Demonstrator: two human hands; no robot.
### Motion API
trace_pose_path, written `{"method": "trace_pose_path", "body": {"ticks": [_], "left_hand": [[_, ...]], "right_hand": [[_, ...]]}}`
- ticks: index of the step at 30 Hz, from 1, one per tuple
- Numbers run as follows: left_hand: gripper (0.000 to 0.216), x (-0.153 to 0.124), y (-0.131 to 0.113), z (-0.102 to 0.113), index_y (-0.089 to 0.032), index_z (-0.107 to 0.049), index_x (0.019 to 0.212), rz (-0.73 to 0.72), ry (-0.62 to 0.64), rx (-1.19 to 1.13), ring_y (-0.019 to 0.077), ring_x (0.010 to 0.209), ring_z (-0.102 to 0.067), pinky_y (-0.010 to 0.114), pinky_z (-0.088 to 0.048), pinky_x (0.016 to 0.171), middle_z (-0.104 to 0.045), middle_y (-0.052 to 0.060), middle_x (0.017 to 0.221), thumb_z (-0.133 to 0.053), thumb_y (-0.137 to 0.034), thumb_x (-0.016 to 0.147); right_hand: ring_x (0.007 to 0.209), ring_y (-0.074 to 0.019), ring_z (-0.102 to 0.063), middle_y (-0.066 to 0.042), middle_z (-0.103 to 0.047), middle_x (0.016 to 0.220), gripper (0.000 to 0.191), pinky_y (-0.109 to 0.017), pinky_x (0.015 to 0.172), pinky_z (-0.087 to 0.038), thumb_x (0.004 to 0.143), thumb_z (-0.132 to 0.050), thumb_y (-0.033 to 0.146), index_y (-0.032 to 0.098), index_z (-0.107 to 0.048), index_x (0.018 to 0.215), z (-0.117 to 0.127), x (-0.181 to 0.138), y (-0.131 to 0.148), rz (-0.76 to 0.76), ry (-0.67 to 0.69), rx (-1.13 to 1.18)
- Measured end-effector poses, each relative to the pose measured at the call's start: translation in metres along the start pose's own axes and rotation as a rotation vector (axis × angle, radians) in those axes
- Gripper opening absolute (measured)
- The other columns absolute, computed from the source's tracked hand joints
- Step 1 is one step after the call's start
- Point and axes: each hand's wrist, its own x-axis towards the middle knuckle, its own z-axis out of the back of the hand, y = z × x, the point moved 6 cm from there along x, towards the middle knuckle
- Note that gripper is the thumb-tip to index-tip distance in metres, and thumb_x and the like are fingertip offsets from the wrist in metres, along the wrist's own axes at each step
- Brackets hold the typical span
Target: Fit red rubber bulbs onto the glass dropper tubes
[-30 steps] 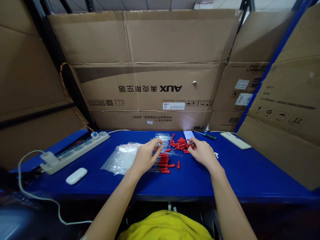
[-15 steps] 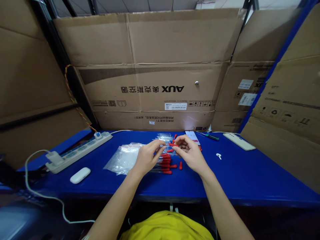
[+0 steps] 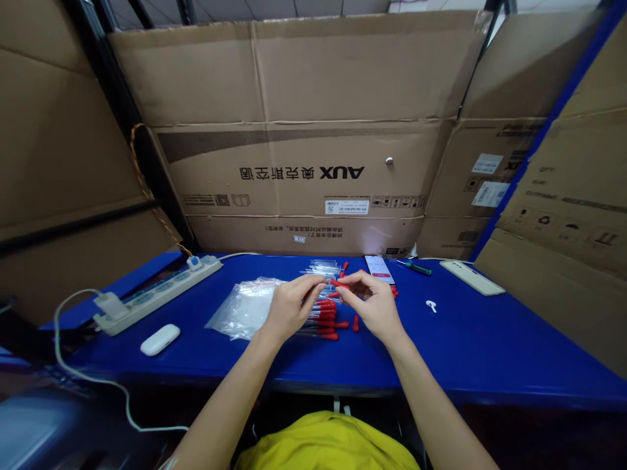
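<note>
My left hand (image 3: 289, 307) pinches a thin clear tube (image 3: 321, 285) at its fingertips above the blue table (image 3: 470, 346). My right hand (image 3: 372, 303) meets it from the right, holding a small red cap (image 3: 339, 283) at the tube's end. Beneath both hands lies a row of clear tubes with red caps (image 3: 323, 320). Loose clear tubes (image 3: 321, 267) lie just behind, and a few loose red caps (image 3: 355, 322) are scattered by my right hand.
Clear plastic bags (image 3: 240, 310) lie left of the tubes. A white power strip (image 3: 157, 294) and a white case (image 3: 160, 339) are at the left. A phone (image 3: 379, 267), a green screwdriver (image 3: 416, 266), a white earbud (image 3: 431, 304) and a beige remote (image 3: 471, 277) lie right. Cardboard boxes (image 3: 304, 130) wall the back.
My right hand left the pile of red caps at the right with one cap and came to the left hand's tube. The left hand stayed in place holding the tube.
</note>
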Motion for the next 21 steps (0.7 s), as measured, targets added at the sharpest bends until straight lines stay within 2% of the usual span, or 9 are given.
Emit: {"method": "trace_pose_path", "body": {"ticks": [6,10,17,21], "left_hand": [[0.022,-0.0002,-0.0046,0.0009,-0.017,-0.076,0.112,-0.050,-0.017,-0.006,0.0180,0.086,-0.078,0.028,-0.061,0.076,-0.081,0.008,0.094,-0.056,-0.025,0.111],[0.021,-0.0002,-0.0065,0.0006,-0.017,-0.076,0.111,-0.075,-0.014,0.013,0.0165,0.081,-0.077,0.027,-0.060,0.071,-0.080,0.007,0.090,-0.057,-0.025,0.111],[0.020,-0.0017,-0.0053,-0.0009,-0.016,-0.076,0.112,-0.104,-0.009,-0.020,0.0167,0.081,-0.077,0.027,-0.061,0.072,-0.081,0.008,0.091,-0.058,-0.023,0.110],[0.022,-0.0031,-0.0058,-0.0018,-0.017,-0.077,0.113,-0.065,-0.004,-0.035,0.0183,0.085,-0.079,0.029,-0.063,0.076,-0.082,0.009,0.095,-0.056,-0.024,0.110]], "right_hand": [[0.070,-0.0198,-0.072,-0.003,-0.076,0.077,0.025,-0.032,0.069,-0.058,0.086,-0.084,0.046,0.022,-0.078,0.089,-0.0009,-0.0008,-0.0012,0.021,-0.040,-0.027],[0.068,-0.0213,-0.074,-0.003,-0.077,0.075,0.032,-0.035,0.068,-0.062,0.082,-0.087,0.052,0.023,-0.079,0.089,-0.0013,-0.0010,-0.0023,-0.009,-0.044,0.041],[0.064,-0.0230,-0.077,-0.003,-0.079,0.071,0.034,-0.037,0.065,-0.067,0.076,-0.092,0.053,0.022,-0.082,0.088,-0.0015,-0.0010,-0.0032,-0.059,-0.058,0.124],[0.062,-0.0243,-0.078,-0.005,-0.081,0.073,0.035,-0.038,0.065,-0.069,0.075,-0.094,0.054,0.022,-0.083,0.086,-0.0026,-0.0034,0.0013,-0.041,-0.082,0.109]]}}
